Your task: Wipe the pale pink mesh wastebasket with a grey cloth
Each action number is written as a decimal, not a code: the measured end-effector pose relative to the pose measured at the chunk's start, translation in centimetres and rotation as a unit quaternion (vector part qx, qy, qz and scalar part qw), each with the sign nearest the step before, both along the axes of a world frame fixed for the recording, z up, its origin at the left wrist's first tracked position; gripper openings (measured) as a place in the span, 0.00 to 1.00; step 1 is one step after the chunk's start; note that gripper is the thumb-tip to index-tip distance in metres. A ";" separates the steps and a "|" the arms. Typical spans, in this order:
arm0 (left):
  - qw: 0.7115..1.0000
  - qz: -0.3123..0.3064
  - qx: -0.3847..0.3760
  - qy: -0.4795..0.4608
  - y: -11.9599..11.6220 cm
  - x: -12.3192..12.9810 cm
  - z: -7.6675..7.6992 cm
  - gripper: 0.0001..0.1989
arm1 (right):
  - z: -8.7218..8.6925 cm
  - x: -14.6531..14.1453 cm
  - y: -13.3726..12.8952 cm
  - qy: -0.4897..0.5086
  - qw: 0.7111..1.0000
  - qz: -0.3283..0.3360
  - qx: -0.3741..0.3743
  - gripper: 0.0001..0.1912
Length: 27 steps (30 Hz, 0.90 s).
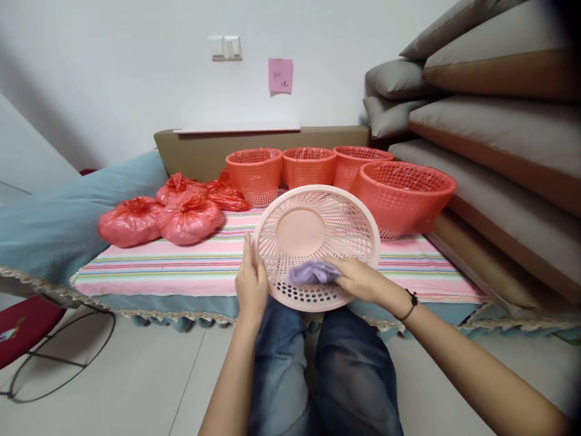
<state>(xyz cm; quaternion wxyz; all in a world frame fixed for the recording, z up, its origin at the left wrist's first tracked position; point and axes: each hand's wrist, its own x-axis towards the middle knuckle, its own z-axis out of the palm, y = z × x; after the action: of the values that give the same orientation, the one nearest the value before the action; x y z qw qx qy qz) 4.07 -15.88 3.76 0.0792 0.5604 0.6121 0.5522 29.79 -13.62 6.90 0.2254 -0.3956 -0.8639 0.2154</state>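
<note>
A pale pink plastic basket [301, 232] with a slotted wall and a solid round base is tilted towards me above my knees. My left hand [252, 280] grips its left rim, thumb and fingers on either side of the edge. Inside the basket, my right hand [351, 277] is closed on a crumpled purple cloth [313, 272], which lies against the lower part of the slotted wall. The fingertips of my right hand are partly hidden by the cloth.
Behind stand several baskets lined with red plastic bags [403, 197]. Tied red bags [190, 218] lie on the striped cover [172, 266] at left. Stacked grey-brown cushions [494, 133] rise at right. A red stool [27, 330] stands at lower left.
</note>
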 end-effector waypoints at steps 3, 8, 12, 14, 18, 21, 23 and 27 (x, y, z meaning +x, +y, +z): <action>0.999 0.034 0.003 0.032 0.5 0.9 1.1 0.31 | 0.1 -1.8 2.4 0.169 0.983 -0.063 0.028 0.24; 0.995 0.028 -0.012 0.090 0.5 1.9 1.9 0.31 | -3.9 -7.8 3.0 0.294 0.955 0.020 -0.032 0.32; 0.990 0.042 -0.061 0.119 0.3 1.8 3.0 0.30 | -5.6 -9.3 1.6 0.240 0.968 0.051 -0.045 0.38; 0.986 0.046 -0.092 0.128 0.3 1.4 3.8 0.31 | -4.7 -8.0 0.9 0.153 0.985 0.070 -0.034 0.38; 0.981 0.027 -0.121 0.151 0.9 0.5 5.4 0.31 | -1.5 -3.6 -0.6 -0.075 0.989 0.124 -0.034 0.34; 0.980 0.013 -0.118 0.162 1.3 0.4 6.1 0.31 | 0.0 -1.1 -1.9 -0.190 0.976 0.110 -0.008 0.33; 0.978 0.017 -0.117 0.174 1.5 0.6 6.4 0.31 | -0.1 -0.5 -2.7 -0.222 0.970 0.100 0.023 0.34; 0.978 0.024 -0.105 0.179 1.6 1.1 6.3 0.31 | -1.9 -0.9 -3.7 -0.264 0.957 0.079 0.091 0.43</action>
<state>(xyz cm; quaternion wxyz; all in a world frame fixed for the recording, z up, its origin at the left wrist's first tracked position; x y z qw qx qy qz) 5.14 -14.28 10.10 0.0134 0.6237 0.6846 0.3770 28.87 -17.30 4.98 0.0068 -0.3470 -0.9370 0.0410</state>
